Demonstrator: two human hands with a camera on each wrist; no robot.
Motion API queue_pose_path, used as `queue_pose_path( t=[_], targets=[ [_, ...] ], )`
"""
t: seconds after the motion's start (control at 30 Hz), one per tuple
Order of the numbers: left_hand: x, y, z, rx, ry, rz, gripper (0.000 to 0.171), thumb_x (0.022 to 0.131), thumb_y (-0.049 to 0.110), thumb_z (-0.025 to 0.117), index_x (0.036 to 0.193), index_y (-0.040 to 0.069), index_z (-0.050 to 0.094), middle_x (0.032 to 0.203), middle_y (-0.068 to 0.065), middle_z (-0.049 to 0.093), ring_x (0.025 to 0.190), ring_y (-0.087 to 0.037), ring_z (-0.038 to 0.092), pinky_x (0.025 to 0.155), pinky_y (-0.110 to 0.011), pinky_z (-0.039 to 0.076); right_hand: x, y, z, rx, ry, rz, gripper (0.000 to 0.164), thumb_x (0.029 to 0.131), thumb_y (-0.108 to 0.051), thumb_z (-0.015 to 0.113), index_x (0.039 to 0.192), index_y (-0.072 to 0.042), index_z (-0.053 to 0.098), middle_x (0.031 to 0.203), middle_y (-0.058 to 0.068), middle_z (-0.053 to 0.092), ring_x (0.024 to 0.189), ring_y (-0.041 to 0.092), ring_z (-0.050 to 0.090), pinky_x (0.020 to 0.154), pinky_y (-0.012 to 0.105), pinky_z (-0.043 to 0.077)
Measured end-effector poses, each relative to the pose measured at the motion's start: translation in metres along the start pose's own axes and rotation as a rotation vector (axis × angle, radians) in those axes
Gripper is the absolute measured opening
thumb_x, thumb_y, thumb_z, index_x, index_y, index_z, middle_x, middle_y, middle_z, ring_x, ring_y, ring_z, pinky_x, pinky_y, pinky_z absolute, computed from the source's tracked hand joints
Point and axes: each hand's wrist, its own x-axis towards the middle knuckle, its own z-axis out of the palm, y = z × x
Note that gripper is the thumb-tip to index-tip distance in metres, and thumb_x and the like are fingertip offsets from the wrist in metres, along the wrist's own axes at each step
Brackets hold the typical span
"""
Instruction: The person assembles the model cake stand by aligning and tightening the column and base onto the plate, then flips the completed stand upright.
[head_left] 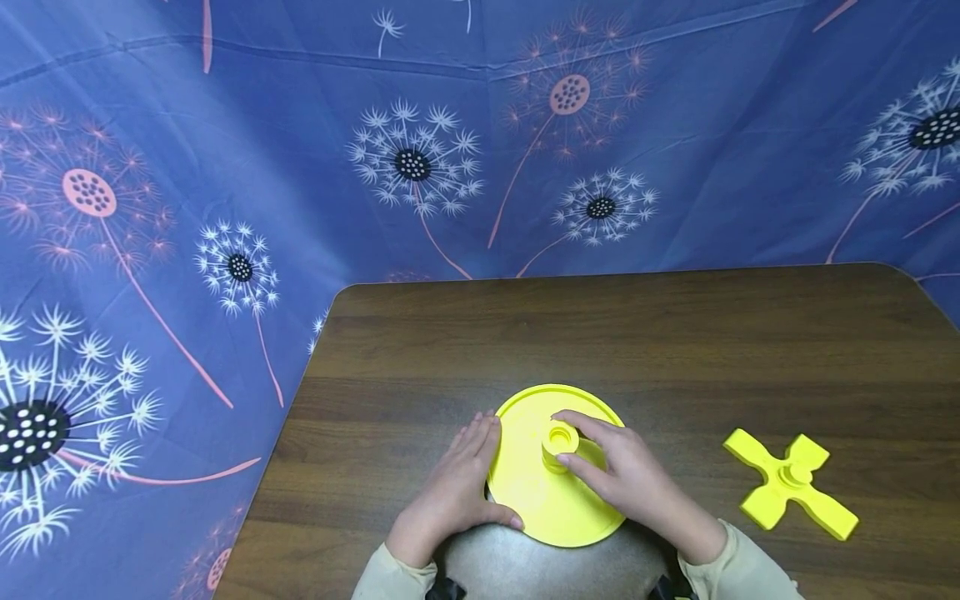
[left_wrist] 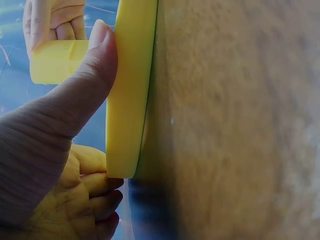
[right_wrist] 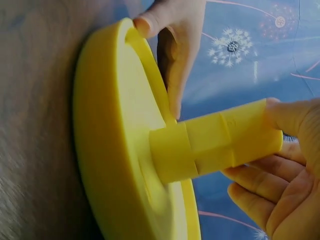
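A yellow round base (head_left: 521, 475) with a raised rim lies flat on the table. From its middle stands a short upright yellow post (right_wrist: 207, 142), round-topped with a recess in its end. My left hand (head_left: 459, 483) holds the base by its left side, fingers along the far-left rim and thumb at the near-left rim. The left wrist view shows that thumb (left_wrist: 95, 65) on the rim up close. With thumb and fingertips, my right hand (head_left: 637, 475) pinches the upper end of the post. Its palm is apart from the base.
To the right on the wooden table (head_left: 450, 342) lies a yellow four-armed cross piece (head_left: 772, 502) with a small round knob in its middle. A blue cloth (head_left: 300, 167) with dandelion print hangs behind the table and down its left side.
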Motion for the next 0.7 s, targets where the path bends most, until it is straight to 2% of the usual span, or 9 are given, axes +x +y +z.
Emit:
queue_pose_path(
  t=[0.17, 0.33, 0.47, 0.53, 0.6, 0.7],
  targets=[
    [0.000, 0.001, 0.000, 0.018, 0.012, 0.009, 0.133, 0.057, 0.065, 0.082, 0.154, 0.001, 0.019, 0.160, -0.016, 0.018, 0.148, -0.028, 0.013, 0.119, -0.044, 0.016, -0.003, -0.004, 0.006, -0.033, 0.059, 0.003, 0.044, 0.083, -0.016, 0.078, 0.123, -0.011, 0.064, 0.109, -0.006, 0.068, 0.078, 0.008, 0.055, 0.071, 0.030, 0.052],
    [0.002, 0.003, 0.001, 0.011, 0.014, 0.027, 0.133, 0.057, 0.066, 0.081, 0.154, -0.001, 0.019, 0.160, -0.017, 0.018, 0.148, -0.030, 0.014, 0.118, -0.045, 0.017, -0.007, -0.008, 0.008, -0.070, 0.111, 0.000, 0.048, 0.080, -0.011, 0.079, 0.125, -0.009, 0.063, 0.112, 0.000, 0.069, 0.086, 0.008, 0.061, 0.074, 0.033, 0.054],
    [0.001, 0.003, 0.000, -0.010, 0.003, 0.021, 0.133, 0.058, 0.065, 0.081, 0.154, 0.000, 0.017, 0.161, -0.016, 0.016, 0.148, -0.030, 0.012, 0.118, -0.047, 0.018, -0.009, -0.009, 0.004, -0.056, 0.075, 0.024, 0.053, 0.084, -0.015, 0.077, 0.133, -0.010, 0.059, 0.125, 0.002, 0.065, 0.110, 0.015, 0.062, 0.087, 0.042, 0.054],
    [0.001, 0.002, 0.000, -0.024, -0.006, 0.013, 0.133, 0.059, 0.064, 0.082, 0.155, 0.000, 0.016, 0.161, -0.016, 0.015, 0.148, -0.029, 0.011, 0.118, -0.047, 0.018, -0.013, -0.009, -0.001, -0.039, 0.048, 0.040, 0.061, 0.084, -0.018, 0.077, 0.139, -0.010, 0.054, 0.131, 0.003, 0.062, 0.115, 0.020, 0.061, 0.090, 0.044, 0.053],
    [0.000, 0.001, 0.000, -0.033, -0.017, 0.003, 0.133, 0.059, 0.064, 0.082, 0.155, 0.001, 0.015, 0.161, -0.015, 0.013, 0.148, -0.029, 0.010, 0.118, -0.047, 0.017, -0.019, -0.007, -0.010, -0.031, 0.051, 0.048, 0.071, 0.081, -0.016, 0.080, 0.144, -0.010, 0.047, 0.133, 0.004, 0.061, 0.114, 0.022, 0.062, 0.089, 0.043, 0.054],
    [-0.001, 0.000, -0.001, -0.043, -0.020, 0.005, 0.133, 0.058, 0.062, 0.083, 0.155, 0.001, 0.015, 0.161, -0.015, 0.013, 0.148, -0.029, 0.009, 0.119, -0.047, 0.016, -0.033, -0.004, -0.031, -0.087, 0.137, 0.072, 0.084, 0.074, -0.010, 0.085, 0.147, -0.012, 0.044, 0.127, 0.004, 0.064, 0.102, 0.017, 0.066, 0.081, 0.028, 0.056]
  ],
)
